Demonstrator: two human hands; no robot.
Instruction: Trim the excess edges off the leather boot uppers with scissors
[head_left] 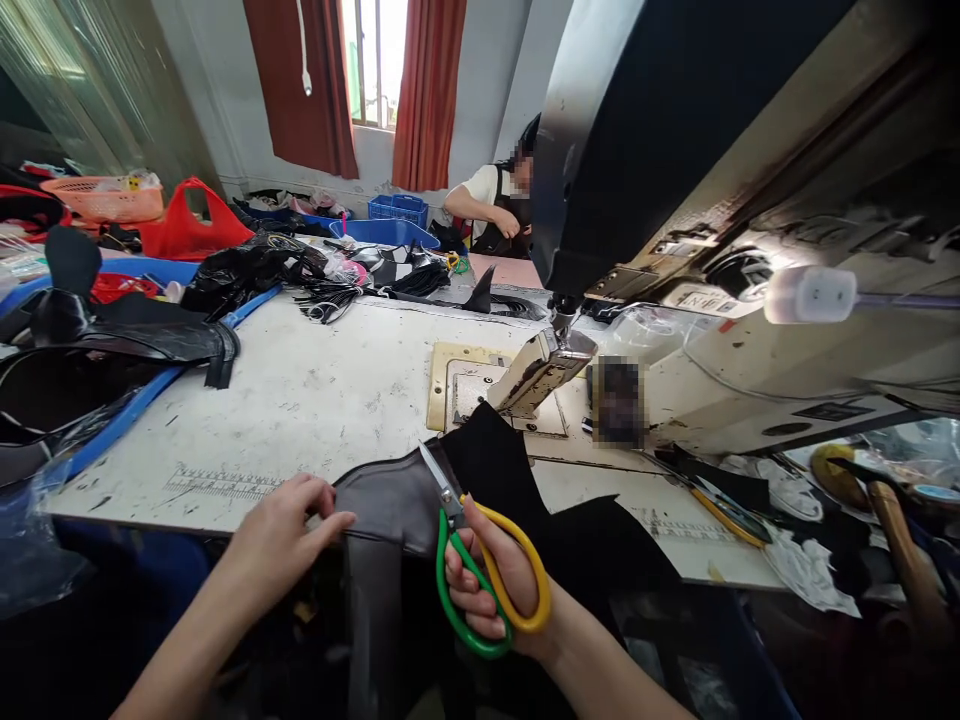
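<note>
My right hand (495,570) is closed through the handles of a pair of scissors (493,590), one loop green and one yellow. The blades point up and away, nearly together, over a dark grey leather-like piece (390,503). Joined to or lying against that piece is black fabric (495,470), which spreads right and hangs over the table's front edge. A grey strip (373,620) hangs down from it. My left hand (281,530) is beside the piece's left edge, fingers loosely curled and thumb apart from them. The thumb tip meets the edge; no held thing shows.
A sewing machine (607,130) overhangs the white table (337,380), its lower arm (536,375) behind the fabric. Tools (720,505) and white scraps (810,570) lie right. A blue-rimmed tub (135,405) with black pieces stands left. Across the table sits another person (487,205).
</note>
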